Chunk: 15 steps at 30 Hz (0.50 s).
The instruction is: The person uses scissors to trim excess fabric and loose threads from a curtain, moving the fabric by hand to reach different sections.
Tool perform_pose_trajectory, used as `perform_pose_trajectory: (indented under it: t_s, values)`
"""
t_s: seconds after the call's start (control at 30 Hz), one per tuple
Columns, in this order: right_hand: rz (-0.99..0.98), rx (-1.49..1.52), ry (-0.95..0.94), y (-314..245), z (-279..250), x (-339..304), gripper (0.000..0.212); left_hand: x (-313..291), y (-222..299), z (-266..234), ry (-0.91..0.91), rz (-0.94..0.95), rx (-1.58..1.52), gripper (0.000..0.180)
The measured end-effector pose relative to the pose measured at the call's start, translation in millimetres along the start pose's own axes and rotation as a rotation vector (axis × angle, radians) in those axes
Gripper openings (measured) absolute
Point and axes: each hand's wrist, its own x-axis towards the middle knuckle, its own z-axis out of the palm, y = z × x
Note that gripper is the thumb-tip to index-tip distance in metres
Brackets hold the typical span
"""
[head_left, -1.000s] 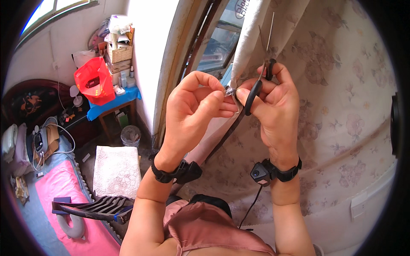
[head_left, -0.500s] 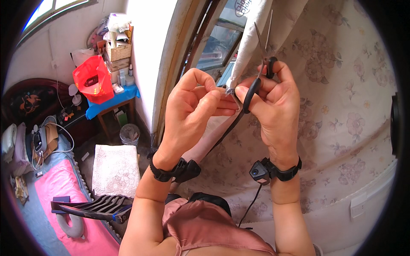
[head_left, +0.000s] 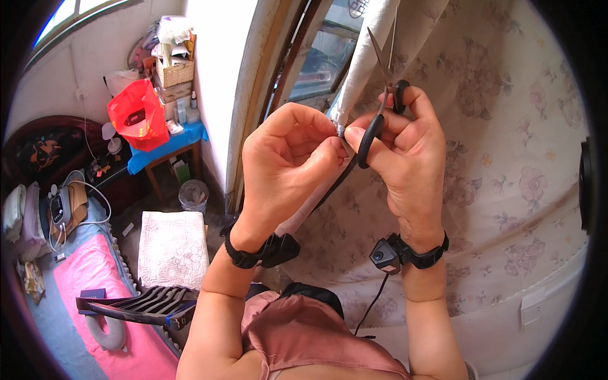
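Black-handled scissors (head_left: 372,136) hang on the fingers of my right hand (head_left: 408,145), blades apart and pointing up. The thumb and fingertips of that hand also pinch the gathered edge of a pale curtain (head_left: 340,119). My left hand (head_left: 285,161) is closed, its thumb and fingertips pressed together right beside this gathered edge. What lies between them is too small to make out. A dark strip (head_left: 335,185) runs down from below the fingers. Both wrists wear black straps with small camera boxes.
Behind the curtain is a window frame (head_left: 285,69). A flowered cloth (head_left: 506,158) spans the right side. To the left stand a small table with a blue cover (head_left: 142,159), a red bag (head_left: 136,117), a bin (head_left: 193,195), a cloth-covered seat (head_left: 171,250) and a bed (head_left: 88,272).
My left hand has moved right, up against the gathered edge; the fine thread seen between its fingers and the curtain no longer shows. The scissors have shifted slightly left in my right hand.
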Motion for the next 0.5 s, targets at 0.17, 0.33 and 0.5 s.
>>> perform_pose_trajectory:
  t_s: [0.17,0.33,0.5]
  values:
    - [0.018,-0.004,-0.014,-1,-2,-1,0.046,-1,0,7,0.066,0.003,0.047,0.008]
    - [0.012,-0.006,-0.024,3,-6,-1,0.047,-1,-4,5,0.037,0.018,0.117,0.004]
    - [0.002,0.029,-0.015,9,-16,1,0.049,1,-10,3,-0.021,-0.043,-0.022,0.003]
